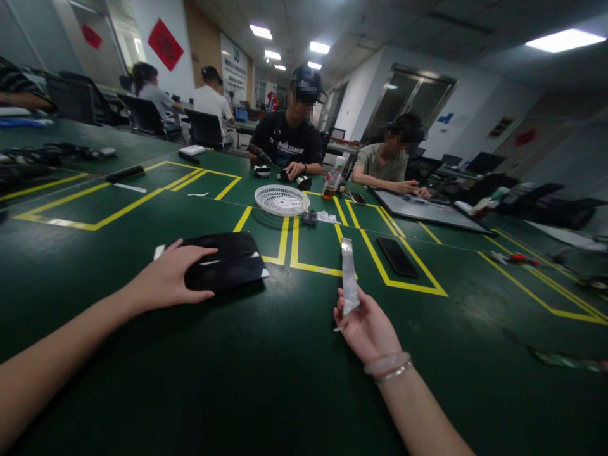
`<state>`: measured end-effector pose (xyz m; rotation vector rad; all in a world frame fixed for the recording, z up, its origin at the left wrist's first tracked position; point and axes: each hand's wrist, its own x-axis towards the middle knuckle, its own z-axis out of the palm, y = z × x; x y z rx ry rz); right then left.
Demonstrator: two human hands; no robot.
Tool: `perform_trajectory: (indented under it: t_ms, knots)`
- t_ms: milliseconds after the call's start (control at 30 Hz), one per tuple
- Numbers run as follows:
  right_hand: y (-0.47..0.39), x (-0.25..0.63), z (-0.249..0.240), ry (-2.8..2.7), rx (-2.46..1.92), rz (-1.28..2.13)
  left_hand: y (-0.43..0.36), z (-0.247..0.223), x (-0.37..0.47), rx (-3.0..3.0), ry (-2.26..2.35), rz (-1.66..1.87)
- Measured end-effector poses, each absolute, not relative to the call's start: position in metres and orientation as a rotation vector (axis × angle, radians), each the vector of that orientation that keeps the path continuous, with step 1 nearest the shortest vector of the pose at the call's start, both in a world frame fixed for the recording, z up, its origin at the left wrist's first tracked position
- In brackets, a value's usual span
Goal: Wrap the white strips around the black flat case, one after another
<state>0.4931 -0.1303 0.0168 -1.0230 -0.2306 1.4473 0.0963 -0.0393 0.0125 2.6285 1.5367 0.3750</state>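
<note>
A flat black package (225, 259) with a crease along its length and white bits at its ends lies on the green table in front of me. My left hand (173, 275) grips its left end, thumb at the near edge and fingers over the top. Raised above the table to the right, my right hand (365, 323) is closed with its palm turned up. Between its fingers a shiny, silvery translucent strip of tape (348, 275) stands up, away from the package. Part of the strip's lower end is hidden by the fingers.
Yellow lines mark the green table (285, 380). Beyond my hands are a white round basket (282, 200), a small dark part (310, 218), a black phone (398, 256) and a bottle (332, 183). Across the table, one person (287, 139) holds a power tool; another (387, 161) sits beside a board (427, 212).
</note>
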Motion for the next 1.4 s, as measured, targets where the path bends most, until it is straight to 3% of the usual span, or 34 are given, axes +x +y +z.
perform_trajectory:
  t_ms: [233, 500, 800, 1067, 1400]
  knots:
    - [-0.132, 0.485, 0.024, -0.342, -1.028, 1.334, -0.096, 0.012, 0.164, 2.685, 0.897, 0.259]
    - [-0.140, 0.479, 0.017, -0.828, -1.166, 1.056, -0.098, 0.000, 0.169, 2.802, 0.831, 0.283]
    - [-0.162, 0.463, 0.027, -2.210, -1.306, 0.485, -0.115, 0.011, 0.161, 3.342, 0.441, 1.091]
    - [-0.176, 0.447, 0.030, -2.633, -1.391, 0.163, -0.107, 0.004, 0.170, 3.203, 0.393, 0.568]
    - [-0.174, 0.447, 0.025, -2.566, -1.310, 0.036, -0.103, 0.001, 0.170, 2.942, 0.761, 0.339]
